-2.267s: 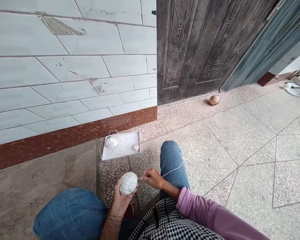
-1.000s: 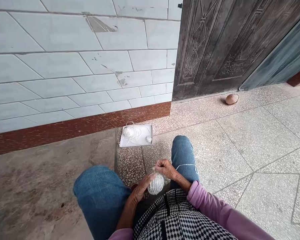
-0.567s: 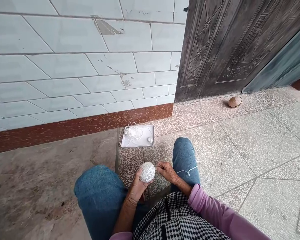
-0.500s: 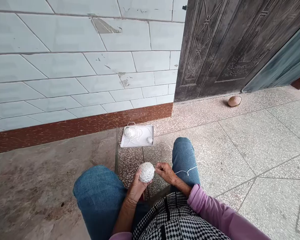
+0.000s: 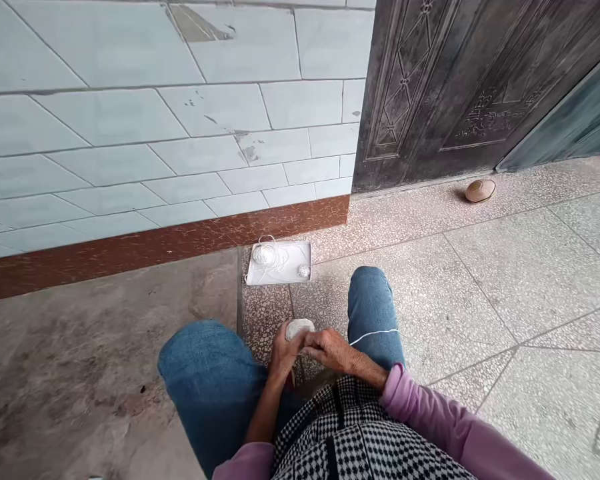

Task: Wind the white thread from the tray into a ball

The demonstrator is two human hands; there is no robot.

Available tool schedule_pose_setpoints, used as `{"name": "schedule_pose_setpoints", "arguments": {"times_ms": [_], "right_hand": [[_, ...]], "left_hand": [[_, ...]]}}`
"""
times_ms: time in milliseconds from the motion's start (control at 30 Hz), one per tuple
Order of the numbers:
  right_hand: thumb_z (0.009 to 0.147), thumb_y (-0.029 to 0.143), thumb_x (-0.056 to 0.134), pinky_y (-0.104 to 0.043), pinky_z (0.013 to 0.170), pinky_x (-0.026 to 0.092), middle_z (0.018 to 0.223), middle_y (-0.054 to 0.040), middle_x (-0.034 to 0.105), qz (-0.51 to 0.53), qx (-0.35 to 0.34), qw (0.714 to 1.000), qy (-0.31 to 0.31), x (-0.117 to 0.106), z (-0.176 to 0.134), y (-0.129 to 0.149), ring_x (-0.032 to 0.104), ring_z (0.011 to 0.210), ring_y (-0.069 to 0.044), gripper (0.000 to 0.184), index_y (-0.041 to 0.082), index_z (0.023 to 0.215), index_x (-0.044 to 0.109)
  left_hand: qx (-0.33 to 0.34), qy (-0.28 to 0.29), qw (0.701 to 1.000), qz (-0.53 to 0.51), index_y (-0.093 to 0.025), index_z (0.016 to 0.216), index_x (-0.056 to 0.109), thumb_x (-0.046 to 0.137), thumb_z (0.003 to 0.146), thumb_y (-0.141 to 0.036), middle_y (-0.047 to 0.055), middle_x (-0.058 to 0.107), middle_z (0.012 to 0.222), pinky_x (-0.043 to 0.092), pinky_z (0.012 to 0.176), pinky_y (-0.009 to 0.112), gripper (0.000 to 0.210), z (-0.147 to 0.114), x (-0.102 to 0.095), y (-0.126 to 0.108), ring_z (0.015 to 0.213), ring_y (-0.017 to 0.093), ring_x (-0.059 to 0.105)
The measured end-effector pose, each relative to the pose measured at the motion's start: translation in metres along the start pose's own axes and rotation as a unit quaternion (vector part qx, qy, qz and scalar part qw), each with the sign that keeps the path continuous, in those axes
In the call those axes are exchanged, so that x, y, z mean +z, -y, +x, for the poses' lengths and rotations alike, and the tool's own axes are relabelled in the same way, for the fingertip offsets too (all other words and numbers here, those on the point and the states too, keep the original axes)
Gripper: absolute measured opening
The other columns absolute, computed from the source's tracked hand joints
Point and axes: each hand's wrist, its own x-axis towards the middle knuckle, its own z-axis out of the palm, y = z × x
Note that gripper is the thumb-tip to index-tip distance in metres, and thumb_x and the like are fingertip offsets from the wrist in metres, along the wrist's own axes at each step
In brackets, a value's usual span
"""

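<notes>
A ball of white yarn [image 5: 299, 327] rests in my left hand [image 5: 283, 351], whose fingers wrap round its side and bottom. My right hand [image 5: 330, 350] is closed in a pinch against the near right side of the ball. It appears to grip the yarn strand, though the fingertips hide the exact spot. A white strand [image 5: 373, 335] comes out by my right wrist and lies across my right knee. On the floor beyond my knees, a shallow white tray [image 5: 293, 280] holds a loose coil of white yarn [image 5: 265, 255] and a small white ball [image 5: 304, 271].
My jeans-clad knees flank the hands. Behind the tray stands a white tiled wall [image 5: 145, 160] with a brown base strip. A dark carved metal door [image 5: 430, 87] is at the right, with a pinkish-brown rounded object [image 5: 480, 191] on the floor before it.
My right hand has moved left and closer, now overlapping the lower part of the ball and my left fingers. The ball sits slightly higher and is more covered. The camera view has shifted a little.
</notes>
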Motion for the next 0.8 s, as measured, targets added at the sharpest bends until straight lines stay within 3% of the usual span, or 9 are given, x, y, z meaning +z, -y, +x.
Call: {"name": "schedule_pose_setpoints", "arguments": {"times_ms": [100,200,333,433,667,800], "right_hand": [[0.093,0.024,0.075,-0.028,0.067,0.031,0.067,0.0023,0.056,-0.007,0.000,1.000,-0.014,-0.014,0.004,0.000,0.045,0.065,-0.013,0.026,0.019,0.072,0.061],[0.091,0.041,0.082,-0.027,0.064,0.030,0.065,0.0031,0.054,0.009,0.005,1.000,-0.010,-0.028,0.008,0.000,0.044,0.063,-0.012,0.039,0.019,0.068,0.059],[0.087,0.068,0.080,-0.026,0.060,0.030,0.062,0.0050,0.047,0.059,0.009,0.998,0.011,-0.041,0.012,0.003,0.039,0.060,-0.010,0.057,0.019,0.068,0.058],[0.079,0.082,0.078,-0.025,0.057,0.030,0.061,0.0063,0.044,0.108,0.012,0.993,0.037,-0.048,0.016,0.007,0.036,0.059,-0.009,0.067,0.019,0.070,0.057],[0.072,0.085,0.081,-0.023,0.055,0.034,0.062,0.0065,0.048,0.183,0.025,0.981,0.065,-0.046,0.026,0.011,0.040,0.058,-0.009,0.071,0.019,0.073,0.056],[0.069,0.082,0.085,-0.023,0.055,0.035,0.062,0.0052,0.052,0.194,0.026,0.978,0.073,-0.041,0.023,0.008,0.043,0.059,-0.009,0.070,0.017,0.070,0.059]], "left_hand": [[0.012,0.061,0.997,0.034,-0.021,0.093,0.075,0.097,0.053,-0.047,0.009,0.079,0.098,0.053,0.097,0.043,0.053,-0.004,0.005,-0.002,0.109,0.038,0.070],[0.000,0.130,0.990,0.046,-0.020,0.090,0.078,0.093,0.060,-0.059,0.009,0.079,0.091,0.056,0.089,0.042,0.052,-0.012,0.009,-0.001,0.099,0.035,0.072],[-0.056,0.208,0.977,0.009,-0.020,0.115,0.077,0.073,0.078,-0.082,0.009,0.079,0.091,0.052,0.063,0.035,0.072,-0.028,0.009,0.001,0.075,0.027,0.069],[-0.094,0.268,0.958,-0.037,-0.020,0.128,0.073,0.068,0.080,-0.090,0.012,0.079,0.095,0.048,0.057,0.033,0.086,-0.037,0.008,-0.003,0.067,0.024,0.068],[-0.072,0.314,0.944,-0.076,-0.019,0.136,0.070,0.063,0.076,-0.098,0.018,0.080,0.106,0.050,0.058,0.035,0.099,-0.042,0.006,-0.014,0.083,0.032,0.075],[-0.046,0.331,0.942,-0.033,-0.019,0.129,0.075,0.074,0.078,-0.084,0.016,0.079,0.100,0.049,0.056,0.034,0.082,-0.046,0.005,-0.019,0.074,0.028,0.071]]}}
